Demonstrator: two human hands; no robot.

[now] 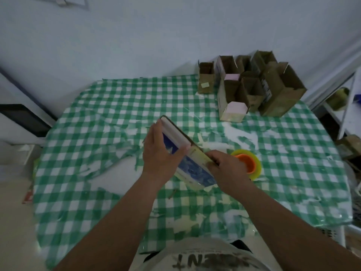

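Note:
A flat blue and white carton (192, 167) with a brown inner side is held tilted over the middle of the table. My left hand (160, 151) grips its upper left part, thumb across the blue face. My right hand (227, 170) pinches its lower right edge with curled fingers. A yellow tape roll with an orange core (248, 162) lies just right of my right hand, partly hidden by it.
The table wears a torn green and white checked cloth (97, 122). Several open brown cardboard boxes (252, 85) stand at the back right against the wall. A white shelf unit (349, 106) is at the right edge, and a dark-topped cabinet (21, 120) sits at the left.

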